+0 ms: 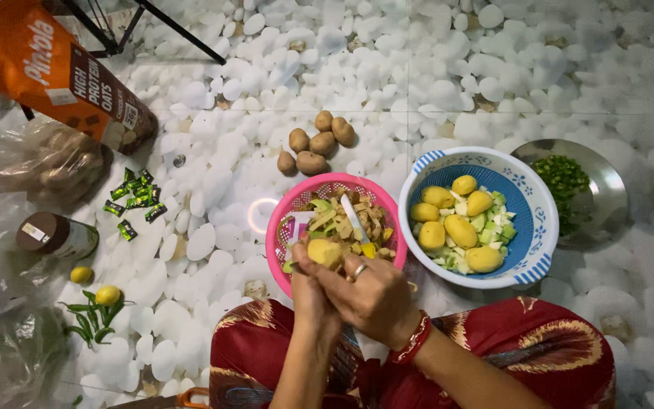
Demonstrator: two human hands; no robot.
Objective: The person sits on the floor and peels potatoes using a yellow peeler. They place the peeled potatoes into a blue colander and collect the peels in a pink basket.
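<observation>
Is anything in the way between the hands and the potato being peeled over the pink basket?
Nothing visible. The left hand already holds the half-peeled potato, and the right hand works against it with a peeler, right above the pink basket of peels. The blue bowl of peeled potatoes sits close beside it, with an open gap between.
</observation>
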